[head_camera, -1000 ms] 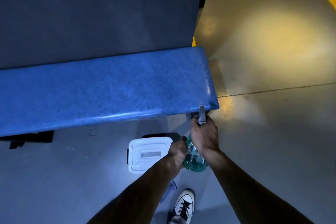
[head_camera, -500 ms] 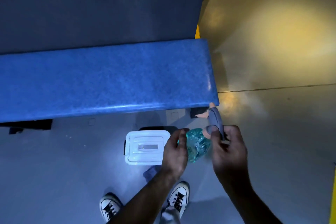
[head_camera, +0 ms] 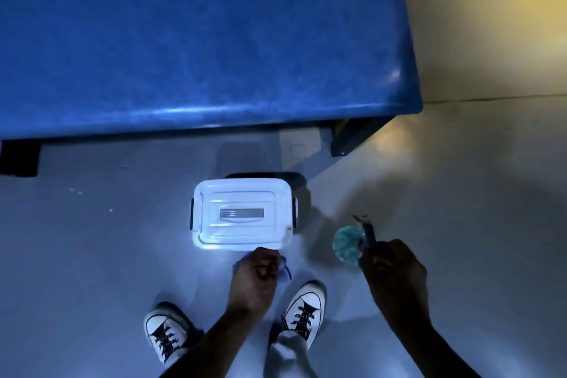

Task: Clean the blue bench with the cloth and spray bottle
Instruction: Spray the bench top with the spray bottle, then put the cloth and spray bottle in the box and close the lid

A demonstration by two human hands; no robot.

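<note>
The blue bench [head_camera: 196, 40] fills the upper part of the head view, its glossy front edge running above the floor. My right hand [head_camera: 391, 267] grips the spray head of a clear bottle with teal liquid [head_camera: 348, 244], held low over the floor to the right of a white box. My left hand [head_camera: 257, 273] is closed on a bluish cloth [head_camera: 285, 270], just in front of the box. Most of the cloth is hidden under the hand.
A white lidded plastic box [head_camera: 242, 218] with dark side latches sits on the grey floor in front of the bench. My two white sneakers [head_camera: 303, 310] stand below it. A dark bench leg [head_camera: 352, 135] is at the right end, another at far left.
My left hand has let go of the bottle and moved down-left onto the cloth. The right hand keeps the bottle. The camera has tilted down and moved closer to the bench and box.
</note>
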